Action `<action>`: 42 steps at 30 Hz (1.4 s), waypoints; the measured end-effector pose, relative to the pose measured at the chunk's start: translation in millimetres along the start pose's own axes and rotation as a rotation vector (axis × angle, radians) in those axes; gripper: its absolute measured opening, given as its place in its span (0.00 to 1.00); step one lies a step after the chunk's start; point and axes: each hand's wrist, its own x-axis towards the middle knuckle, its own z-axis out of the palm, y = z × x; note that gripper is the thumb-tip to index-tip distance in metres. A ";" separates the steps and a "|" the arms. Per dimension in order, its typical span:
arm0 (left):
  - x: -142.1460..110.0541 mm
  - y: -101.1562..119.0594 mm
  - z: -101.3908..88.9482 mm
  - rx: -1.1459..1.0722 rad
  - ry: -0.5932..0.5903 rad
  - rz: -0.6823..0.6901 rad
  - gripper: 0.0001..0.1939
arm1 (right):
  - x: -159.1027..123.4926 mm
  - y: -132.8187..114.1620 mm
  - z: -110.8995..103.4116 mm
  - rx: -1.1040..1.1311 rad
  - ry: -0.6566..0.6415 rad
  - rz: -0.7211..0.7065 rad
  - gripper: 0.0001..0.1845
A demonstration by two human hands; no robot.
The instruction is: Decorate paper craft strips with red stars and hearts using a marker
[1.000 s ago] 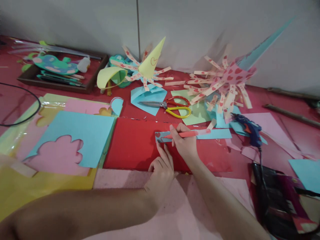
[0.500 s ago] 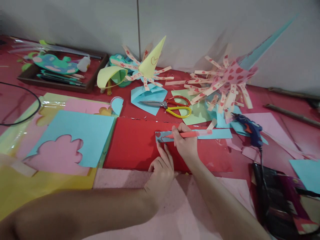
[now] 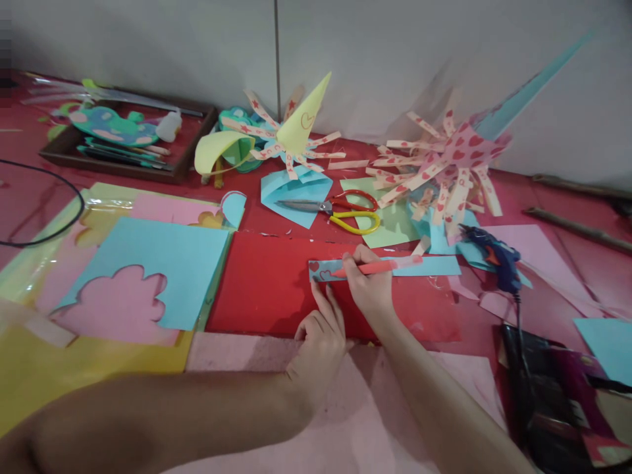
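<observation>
My right hand [image 3: 370, 289] grips a red marker [image 3: 382, 266], its tip on a light blue paper strip [image 3: 434, 265] that lies across a red sheet [image 3: 266, 283]. Two small red hearts show at the strip's left end. My left hand [image 3: 320, 339] rests just below, two fingers stretched to press the strip's left end, the others curled.
Red and yellow scissors [image 3: 340, 212] lie beyond the strip. Paper crafts: a yellow cone star [image 3: 296, 131] and a heart-strip burst [image 3: 449, 161]. A blue glue gun [image 3: 491, 253] is right; a tray [image 3: 118, 141] is far left. Coloured sheets, including a cut blue sheet [image 3: 162, 263], lie left.
The marker tip has shifted slightly right along the strip, and a second heart now shows. My left hand has stayed in place.
</observation>
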 end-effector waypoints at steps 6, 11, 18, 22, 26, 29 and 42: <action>-0.3 1.3 2.2 0.019 0.020 -0.004 0.35 | 0.5 1.4 0.1 0.009 -0.021 -0.027 0.18; 0.0 -0.4 0.6 0.019 0.033 0.003 0.33 | 0.2 0.8 -0.6 0.065 -0.057 0.011 0.19; 0.0 0.2 0.9 0.107 0.003 0.010 0.34 | -0.7 -4.9 -3.4 0.231 -0.059 0.127 0.22; -0.1 1.5 1.6 0.130 0.017 0.001 0.36 | 0.3 -5.3 -3.3 0.197 -0.038 0.115 0.22; -0.6 1.7 1.2 0.131 0.018 -0.003 0.36 | 0.7 -5.6 -2.6 0.161 -0.069 0.096 0.23; -0.8 1.8 1.5 0.133 0.024 -0.002 0.36 | 0.4 -5.6 -2.1 0.154 -0.090 0.091 0.23; -0.2 1.8 2.3 0.093 0.043 0.001 0.37 | -0.2 -2.2 -2.1 0.086 -0.123 0.077 0.23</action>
